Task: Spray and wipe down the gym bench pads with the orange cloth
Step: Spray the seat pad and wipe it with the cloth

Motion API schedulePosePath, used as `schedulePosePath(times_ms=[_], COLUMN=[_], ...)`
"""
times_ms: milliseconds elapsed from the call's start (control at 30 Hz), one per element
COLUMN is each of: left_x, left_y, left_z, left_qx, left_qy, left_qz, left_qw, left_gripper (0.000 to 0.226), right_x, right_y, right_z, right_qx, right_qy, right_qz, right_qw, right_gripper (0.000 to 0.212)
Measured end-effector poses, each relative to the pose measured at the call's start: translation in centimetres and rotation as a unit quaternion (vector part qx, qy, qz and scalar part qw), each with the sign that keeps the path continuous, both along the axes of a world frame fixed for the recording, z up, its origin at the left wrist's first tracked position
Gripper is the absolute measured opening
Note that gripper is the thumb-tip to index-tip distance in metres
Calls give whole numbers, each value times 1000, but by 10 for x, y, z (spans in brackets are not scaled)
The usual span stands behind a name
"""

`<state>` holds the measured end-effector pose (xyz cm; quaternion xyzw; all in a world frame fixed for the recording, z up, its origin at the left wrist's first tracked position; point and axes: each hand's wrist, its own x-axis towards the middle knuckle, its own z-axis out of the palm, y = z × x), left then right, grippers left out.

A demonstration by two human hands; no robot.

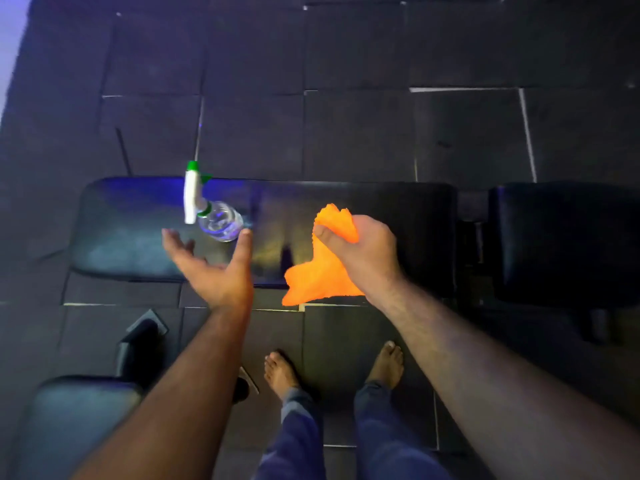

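Note:
A long black bench pad (381,216) lies across the middle of the view. On its left part stands a clear spray bottle (220,221) with a white and green trigger head. My left hand (214,268) is spread, palm up, just in front of the bottle, with the fingertips close to it but nothing gripped. My right hand (363,254) is closed around a bunched orange cloth (318,275), which hangs down over the pad's near edge.
A second black pad (568,244) sits to the right, separated by a gap with frame parts. Another pad (76,420) and a dark bracket (138,344) are at the lower left. My bare feet (280,375) stand on dark floor tiles.

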<state>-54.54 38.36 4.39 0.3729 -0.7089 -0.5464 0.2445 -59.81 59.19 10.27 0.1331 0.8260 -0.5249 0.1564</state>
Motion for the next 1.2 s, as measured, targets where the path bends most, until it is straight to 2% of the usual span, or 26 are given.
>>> schedulePosePath(times_ms=[33,100,133,233,300,400,533,667,833,1000,1100,1167,1200], left_x=[-12,-38,-49,-65,-61,-28,52,159,289,381,418,436,444], left_y=[-11,-36,-47,-68,-82,-107,-155,-205,-254,-287,-301,-309,-312], left_z=[-1,-5,-7,-14,-13,-4,11,9,-15,-35,-49,-58,-62], left_qx=[-8,-7,20,41,5,-60,-87,-50,-57,-50,-43,-40,-40], left_qy=[-2,0,2,-15,-29,-48,-49,-46,-141,-132,-118,-105,-101], left_qz=[-37,-90,-105,-114,-118,-105,-34,95,269,367,416,447,462], left_qw=[999,996,994,993,993,991,994,993,951,919,901,887,880], left_gripper=[120,124,113,46,42,44,45,32,20,26,26,35,43], right_x=[-3,-8,-9,-12,-13,-9,9,44,108,174,213,247,265], right_y=[-7,-27,-36,-58,-72,-101,-164,-255,-374,-469,-511,-525,-528], right_z=[-2,-7,-9,-13,-14,-10,-3,-8,-37,-55,-64,-82,-96], right_qx=[-3,6,11,34,54,103,139,134,97,84,64,62,62], right_qy=[-4,-10,-14,-16,-14,21,69,78,37,37,94,142,149], right_qz=[11,44,56,82,99,167,309,394,468,516,527,571,615], right_qw=[1000,999,998,996,994,980,938,906,878,852,842,806,772], right_gripper=[22,20,21,26,27,41,21,20,23,27,32,40,46])
